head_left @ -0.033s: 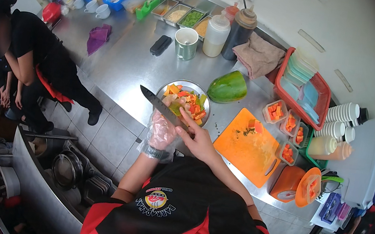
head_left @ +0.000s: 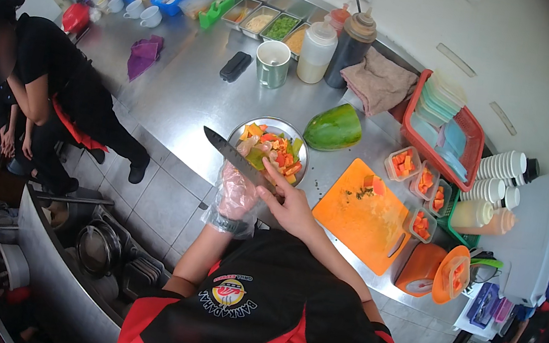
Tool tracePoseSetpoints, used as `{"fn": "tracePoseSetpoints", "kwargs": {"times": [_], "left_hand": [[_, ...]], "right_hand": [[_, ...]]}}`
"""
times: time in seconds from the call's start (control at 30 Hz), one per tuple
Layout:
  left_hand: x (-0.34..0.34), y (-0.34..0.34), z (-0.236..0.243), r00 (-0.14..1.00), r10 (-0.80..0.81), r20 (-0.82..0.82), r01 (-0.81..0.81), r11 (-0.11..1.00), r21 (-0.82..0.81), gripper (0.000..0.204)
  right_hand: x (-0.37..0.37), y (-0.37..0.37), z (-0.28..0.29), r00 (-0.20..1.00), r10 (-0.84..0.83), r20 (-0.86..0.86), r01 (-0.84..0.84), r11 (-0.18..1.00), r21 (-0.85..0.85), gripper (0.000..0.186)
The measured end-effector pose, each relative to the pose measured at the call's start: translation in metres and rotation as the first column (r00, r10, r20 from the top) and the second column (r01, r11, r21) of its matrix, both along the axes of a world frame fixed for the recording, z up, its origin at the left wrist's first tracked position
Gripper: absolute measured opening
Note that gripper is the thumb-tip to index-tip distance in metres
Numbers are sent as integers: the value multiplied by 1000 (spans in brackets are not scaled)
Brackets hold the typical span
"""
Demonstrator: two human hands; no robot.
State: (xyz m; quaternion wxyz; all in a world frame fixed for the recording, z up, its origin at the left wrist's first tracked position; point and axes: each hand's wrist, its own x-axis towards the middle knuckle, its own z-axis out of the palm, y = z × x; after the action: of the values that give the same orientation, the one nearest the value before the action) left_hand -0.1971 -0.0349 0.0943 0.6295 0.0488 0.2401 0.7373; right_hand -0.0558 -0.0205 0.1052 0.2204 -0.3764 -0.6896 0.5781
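My right hand (head_left: 289,205) is wrapped round a kitchen knife (head_left: 231,154), its broad dark blade pointing to the upper left. The blade crosses just over my left hand (head_left: 241,184), which wears a clear plastic glove. My left fingers are curled round a small papaya piece (head_left: 255,159) with green on it, partly hidden by the blade and fingers. Below both hands is a round metal bowl (head_left: 302,137) holding orange chunks and green peelings (head_left: 285,146). Just right of the bowl lies a large cut piece of green-skinned papaya (head_left: 334,127).
An orange cutting board (head_left: 366,219) bears a papaya chunk and dark seeds. Plastic tubs of orange cubes (head_left: 404,164) stand beyond it, near a red basket of lids (head_left: 478,147). A mug (head_left: 272,64) and squeeze bottles (head_left: 317,52) stand behind. Another person (head_left: 57,71) is at the left.
The knife tip has shifted very slightly up and left. Both hands stay in nearly the same place.
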Motion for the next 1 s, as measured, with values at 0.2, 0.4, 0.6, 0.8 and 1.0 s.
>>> {"fn": "tracePoseSetpoints", "kwargs": {"times": [0.2,0.4,0.6,0.8,1.0], "left_hand": [[1,-1,-15,989,56,-136,-60,998,-31,48],[7,-2,-11,966,87,-243,-92,996,-9,58],[13,-3,6,994,41,-105,-47,997,-54,66],[15,1,15,997,75,4,-74,993,-90,61],[15,2,1,992,118,39,-113,986,-119,59]], "right_hand": [[-3,-4,5,998,5,56,-11,993,118,68],[-5,-5,5,999,-6,32,2,994,113,66],[-5,-5,11,1000,-19,20,17,994,108,67],[-4,-5,8,995,-11,95,-6,983,183,69],[-7,-5,11,991,-14,136,-14,980,199,66]]}}
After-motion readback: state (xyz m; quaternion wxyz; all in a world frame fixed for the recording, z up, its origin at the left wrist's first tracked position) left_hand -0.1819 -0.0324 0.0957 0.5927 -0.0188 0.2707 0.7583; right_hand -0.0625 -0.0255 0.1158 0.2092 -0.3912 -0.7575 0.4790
